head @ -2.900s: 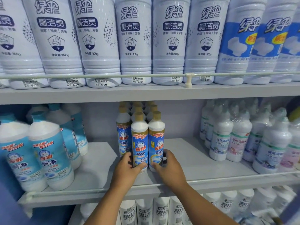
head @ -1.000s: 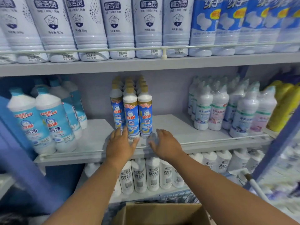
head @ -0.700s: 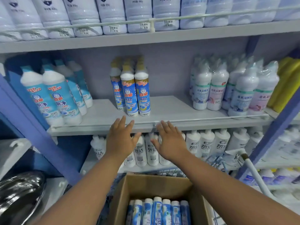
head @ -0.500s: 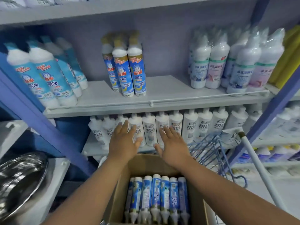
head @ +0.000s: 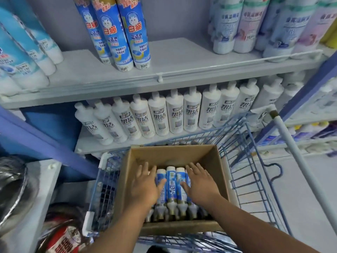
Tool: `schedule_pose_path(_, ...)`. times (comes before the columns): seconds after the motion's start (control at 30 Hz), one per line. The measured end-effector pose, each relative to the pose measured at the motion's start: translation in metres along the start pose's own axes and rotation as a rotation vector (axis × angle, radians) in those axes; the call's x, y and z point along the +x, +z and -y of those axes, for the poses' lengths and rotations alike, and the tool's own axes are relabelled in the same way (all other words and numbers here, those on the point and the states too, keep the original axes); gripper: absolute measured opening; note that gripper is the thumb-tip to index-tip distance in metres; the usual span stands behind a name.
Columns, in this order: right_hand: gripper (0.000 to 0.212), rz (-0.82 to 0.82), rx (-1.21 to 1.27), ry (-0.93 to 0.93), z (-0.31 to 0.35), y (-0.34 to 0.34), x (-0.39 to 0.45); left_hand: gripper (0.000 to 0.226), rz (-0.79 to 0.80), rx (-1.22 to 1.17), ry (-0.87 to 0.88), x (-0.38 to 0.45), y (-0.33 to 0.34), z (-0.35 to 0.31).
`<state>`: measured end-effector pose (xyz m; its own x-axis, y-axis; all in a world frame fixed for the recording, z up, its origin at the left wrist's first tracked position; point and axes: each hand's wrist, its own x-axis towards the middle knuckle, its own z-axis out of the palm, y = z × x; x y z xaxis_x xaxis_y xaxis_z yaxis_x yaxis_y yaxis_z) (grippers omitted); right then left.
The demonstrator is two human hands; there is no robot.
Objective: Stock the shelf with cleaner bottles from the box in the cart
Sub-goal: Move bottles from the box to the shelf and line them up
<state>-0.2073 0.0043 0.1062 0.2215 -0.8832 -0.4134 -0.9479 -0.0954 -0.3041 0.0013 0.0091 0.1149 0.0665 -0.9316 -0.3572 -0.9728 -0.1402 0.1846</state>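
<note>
A brown cardboard box [head: 169, 154] sits in the blue wire cart [head: 255, 176]. Several blue-labelled cleaner bottles [head: 172, 187] lie flat in the box, gold caps towards me. My left hand [head: 145, 187] and my right hand [head: 199, 182] are both inside the box with fingers spread over the bottles; neither holds one. On the grey shelf [head: 182, 59] above, a group of the same blue cleaner bottles [head: 116, 33] stands upright at the centre left.
White bottles [head: 164, 114] fill the lower shelf behind the cart. Light blue bottles [head: 21, 52] stand at the shelf's left, wrapped white ones [head: 255, 24] at its right. The cart's handle bar [head: 299, 161] slants at the right. A blue upright [head: 36, 139] crosses at the left.
Both hands left the bottles on the shelf and came down into the box. My view dropped from the upper shelves to the cart.
</note>
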Motion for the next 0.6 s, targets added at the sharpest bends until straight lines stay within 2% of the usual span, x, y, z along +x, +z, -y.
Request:
schedule_pose_path(0.47,0.072,0.299,0.127,0.181,0.027,0.111,0.037,0.083,0.217,-0.086,-0.206,0.042,0.109,0.05)
schedule_pose_path(0.6,0.064,0.406,0.264,0.279,0.039,0.154,0.062,0.085,0.237,-0.108,-0.287,0.059,0.143,0.059)
